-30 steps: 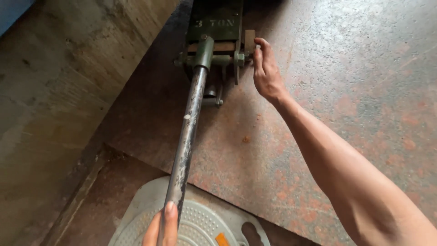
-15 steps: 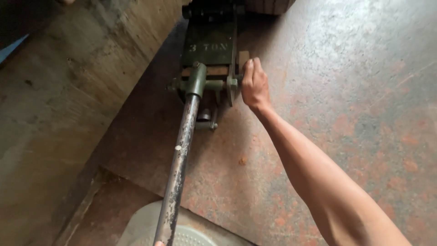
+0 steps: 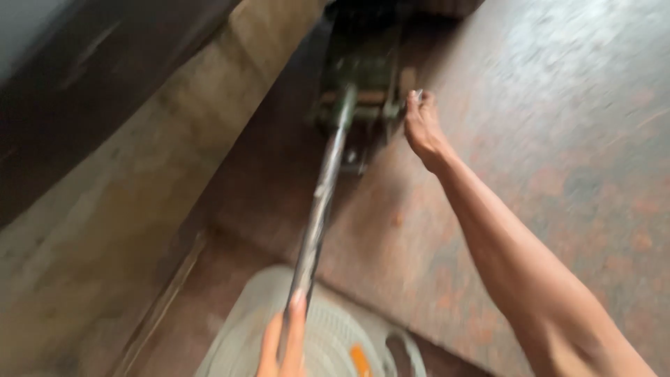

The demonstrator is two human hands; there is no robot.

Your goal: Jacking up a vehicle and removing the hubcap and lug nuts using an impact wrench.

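One green floor jack is worked by two bare hands over a mottled reddish floor.

In the blurred head view, the right hand is stretched far forward on a straight arm, its fingers curled against the right side of the jack's handle socket; how firmly anything is gripped there cannot be told. The left hand is seen at the bottom edge, close to the body, with its fingers laid along the near end of the one long metal handle, which runs from this hand up to the jack. One pale round slotted object lies beneath the left hand. A concrete ledge runs to the left of both hands.
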